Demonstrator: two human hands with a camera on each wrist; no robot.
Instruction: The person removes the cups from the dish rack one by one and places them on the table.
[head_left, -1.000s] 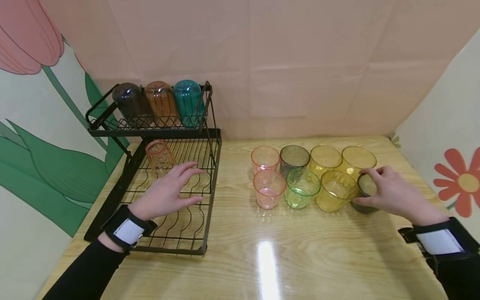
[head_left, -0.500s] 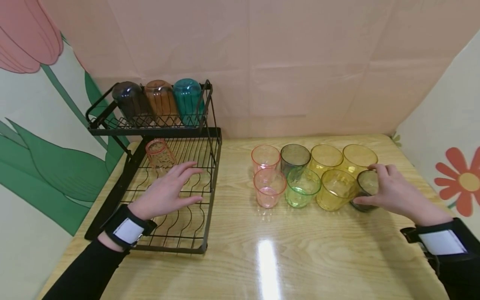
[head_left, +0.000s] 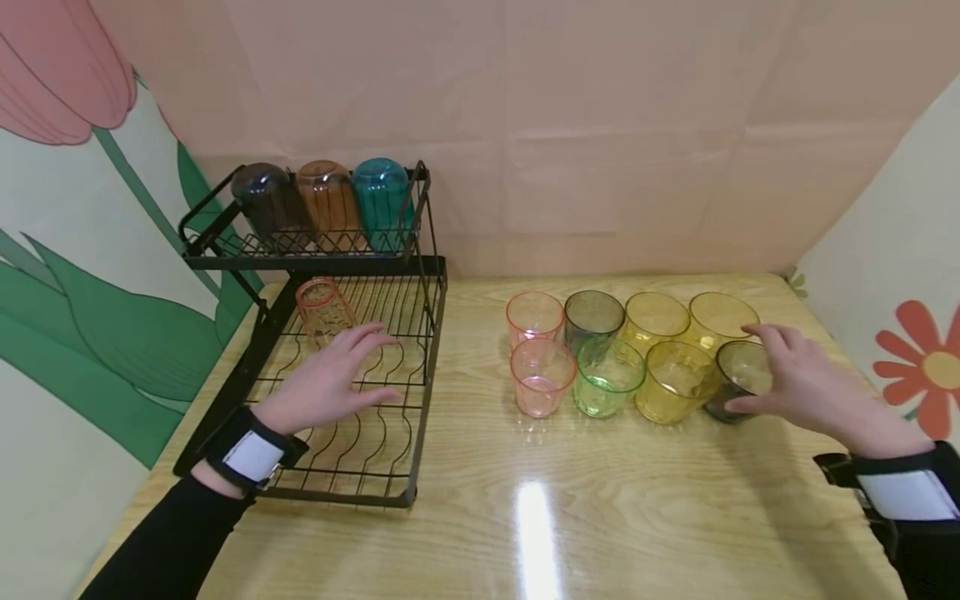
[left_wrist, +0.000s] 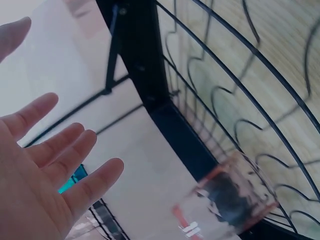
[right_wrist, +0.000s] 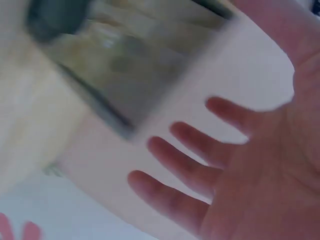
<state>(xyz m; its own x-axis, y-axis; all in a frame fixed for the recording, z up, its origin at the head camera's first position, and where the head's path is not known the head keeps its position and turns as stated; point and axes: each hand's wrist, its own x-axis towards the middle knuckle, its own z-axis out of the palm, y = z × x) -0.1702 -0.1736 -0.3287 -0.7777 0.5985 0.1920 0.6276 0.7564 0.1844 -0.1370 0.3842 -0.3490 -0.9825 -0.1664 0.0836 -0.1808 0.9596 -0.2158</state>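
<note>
At the right of the head view, a grey drinking glass (head_left: 738, 379) stands upright on the table. My right hand (head_left: 813, 387) is beside it, thumb and fingers spread around its right side; the right wrist view shows a gap between fingertips and glass (right_wrist: 140, 65). Left of it are three yellow glasses (head_left: 675, 383), a green glass (head_left: 607, 379), two pink glasses (head_left: 542, 383) and another grey glass (head_left: 592, 317). Over the lower tier of a black dish rack (head_left: 407, 496) hovers my left hand (head_left: 322, 383), fingers extended, holding nothing. A pink-rimmed glass (head_left: 324, 307) leans upside down there.
On the rack's upper tier, a dark glass (head_left: 270, 204), a brown glass (head_left: 327, 200) and a teal glass (head_left: 382, 200) sit upside down. The wooden table (head_left: 600, 517) ends at a pink-covered wall (head_left: 600, 150) behind.
My right hand has shifted slightly right, and its fingers have come away from the grey glass, which sits beside the front yellow one. The left hand has barely moved.
</note>
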